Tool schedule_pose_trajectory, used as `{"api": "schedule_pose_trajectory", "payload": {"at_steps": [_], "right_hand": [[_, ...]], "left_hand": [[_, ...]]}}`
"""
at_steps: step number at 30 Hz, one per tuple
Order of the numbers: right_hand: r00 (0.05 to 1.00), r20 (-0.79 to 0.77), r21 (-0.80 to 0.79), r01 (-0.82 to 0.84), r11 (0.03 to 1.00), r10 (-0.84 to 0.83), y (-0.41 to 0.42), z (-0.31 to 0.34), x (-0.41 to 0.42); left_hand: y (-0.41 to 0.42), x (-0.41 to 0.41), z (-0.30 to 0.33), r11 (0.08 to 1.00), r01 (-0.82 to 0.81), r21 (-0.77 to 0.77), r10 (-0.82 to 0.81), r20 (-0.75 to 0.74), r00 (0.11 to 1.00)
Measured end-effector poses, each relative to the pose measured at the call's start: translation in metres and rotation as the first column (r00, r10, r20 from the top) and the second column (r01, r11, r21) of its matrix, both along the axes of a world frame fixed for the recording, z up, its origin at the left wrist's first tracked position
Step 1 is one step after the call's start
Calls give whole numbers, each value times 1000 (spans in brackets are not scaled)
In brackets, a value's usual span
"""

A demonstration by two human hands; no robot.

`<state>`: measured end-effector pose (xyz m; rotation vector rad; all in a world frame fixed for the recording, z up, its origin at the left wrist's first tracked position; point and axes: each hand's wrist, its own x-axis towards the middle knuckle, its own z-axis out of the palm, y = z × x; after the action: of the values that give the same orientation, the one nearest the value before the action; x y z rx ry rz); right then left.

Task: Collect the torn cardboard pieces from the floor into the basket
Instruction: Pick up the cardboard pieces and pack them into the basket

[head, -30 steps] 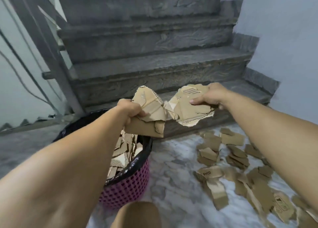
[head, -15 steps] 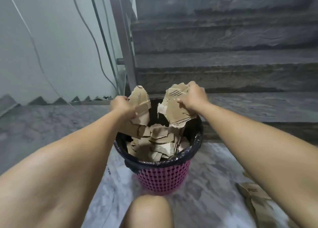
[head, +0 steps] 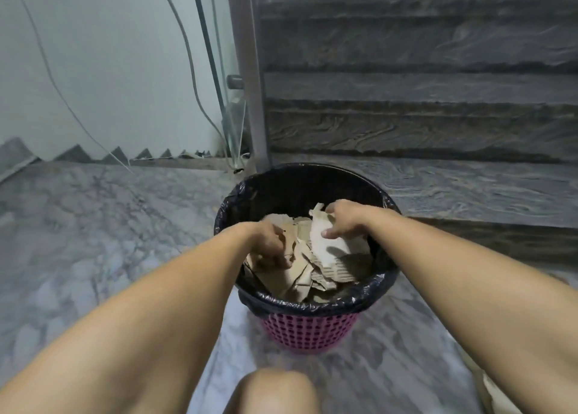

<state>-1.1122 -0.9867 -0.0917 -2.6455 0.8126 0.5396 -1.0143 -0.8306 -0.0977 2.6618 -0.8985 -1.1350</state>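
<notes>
A pink mesh basket with a black bag liner stands on the marble floor in front of me, filled with several torn brown cardboard pieces. Both my hands are down inside its rim. My left hand has its fingers curled around a brown piece on the left side of the pile. My right hand pinches a pale cardboard piece, with the thumb on its face and the fingers over its top edge. That piece lies on the heap.
Dark stone stairs rise just behind the basket. A metal railing post stands at its back left, with cables hanging on the wall. My knee is at the bottom edge. A scrap of cardboard lies at the bottom right.
My hands carried the two cardboard pieces from above the rim down into the basket. My view turned left, so the scattered pieces on the floor have left the frame.
</notes>
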Motion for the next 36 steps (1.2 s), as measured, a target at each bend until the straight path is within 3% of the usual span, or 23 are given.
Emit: {"api": "schedule_pose_trajectory", "payload": {"at_steps": [3,8,13,16,24,28,31,36], "right_hand": [[980,-193,8,-40,999,41,-3,-16,12],[921,-386,60,-29,998,50,-6,-57,23],[924,-380,82,-16,997,46,-5,-87,25],[921,-389,137,84,987,-24,-6,-87,24],[974,-224,43,-23,999,32,-8,-47,11],[997,-60,63,53,997,-49,-20,-14,1],[982,111,178,129,976,-150,-31,11,-13],[867,256,489,265,831,-427,-50,49,-57]], "left_hand": [[-8,3,-13,987,108,117,-110,10,994],[-15,6,-24,924,249,291,-241,-64,968],[-19,6,-34,884,295,364,-277,-103,955],[-21,7,-38,886,291,361,-270,-110,957],[-18,8,-42,933,205,296,-196,-61,979],[-23,5,-26,975,134,178,-159,133,978],[-34,-3,-12,979,163,121,-190,258,947],[-64,-34,17,977,186,-102,-128,415,901]]}}
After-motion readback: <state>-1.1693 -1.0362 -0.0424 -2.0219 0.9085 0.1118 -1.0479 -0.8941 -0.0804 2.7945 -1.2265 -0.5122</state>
